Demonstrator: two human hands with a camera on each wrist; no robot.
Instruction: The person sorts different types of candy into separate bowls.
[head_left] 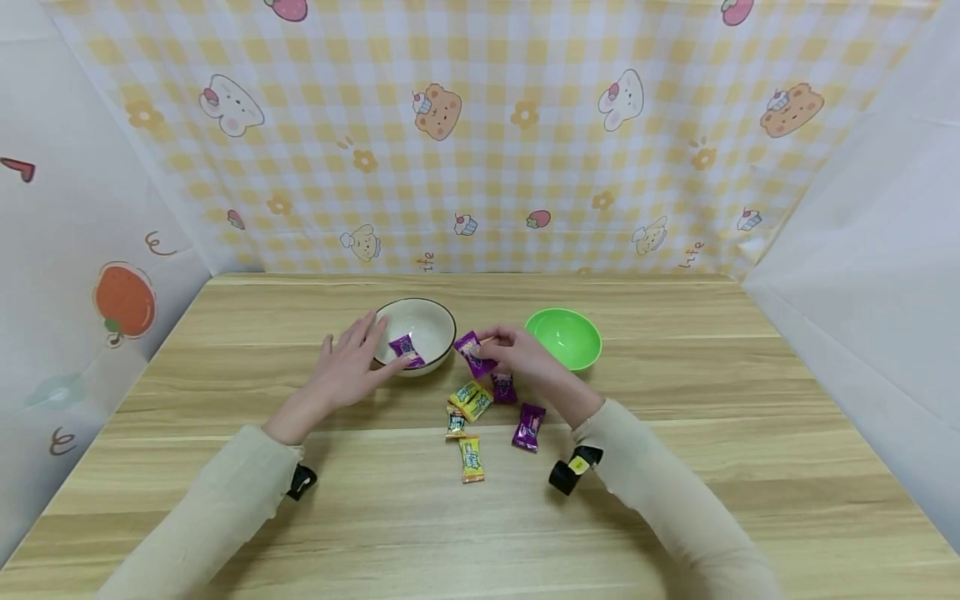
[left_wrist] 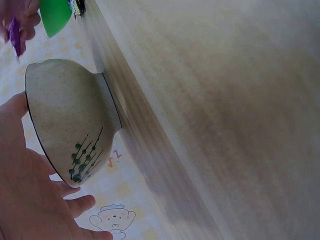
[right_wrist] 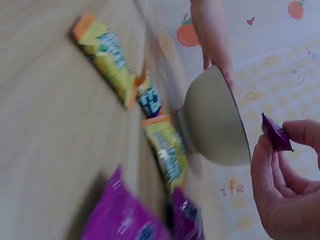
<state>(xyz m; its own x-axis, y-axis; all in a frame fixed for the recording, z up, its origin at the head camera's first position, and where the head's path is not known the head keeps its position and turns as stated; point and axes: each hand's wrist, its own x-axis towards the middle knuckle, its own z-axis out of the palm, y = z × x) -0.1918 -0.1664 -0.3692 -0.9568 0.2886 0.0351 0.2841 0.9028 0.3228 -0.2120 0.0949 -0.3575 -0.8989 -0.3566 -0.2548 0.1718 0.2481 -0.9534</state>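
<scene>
Purple candy (head_left: 469, 347) sits pinched in right hand (head_left: 519, 353) grip, near white bowl (head_left: 432, 323); left hand (head_left: 347, 367), fingers spread, touches bowl rim; second purple candy (head_left: 405, 348) inside.

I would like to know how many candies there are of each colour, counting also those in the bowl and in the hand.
Purple candies: 4 (1 in the white bowl, 1 in the right hand, 2 on the table)
Yellow candies: 3 (all on the table)
Total: 7
</scene>
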